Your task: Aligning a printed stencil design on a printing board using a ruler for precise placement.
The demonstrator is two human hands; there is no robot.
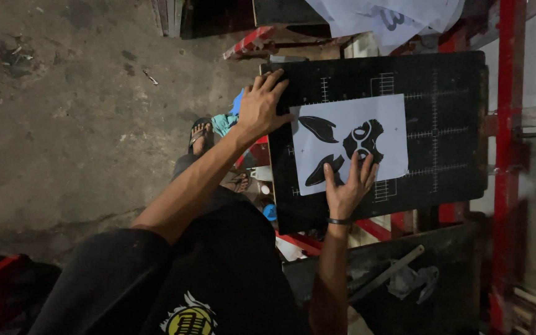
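My left hand (263,107): fingers spread, palm flat, gripping the board (448,80) at its nine o'clock edge, thumb touching the sheet.
Sheet (379,111): white, black shapes printed, lying at the board's centre.
My right hand (347,186): fingers splayed, pressing the sheet's six o'clock edge; dark band on wrist.

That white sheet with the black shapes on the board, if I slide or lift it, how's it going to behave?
The white sheet looks thin and flat, so probably light and floppy when lifted. On the smooth black board it would likely slide easily; the right hand presses on it, the left hand at the board's edge.
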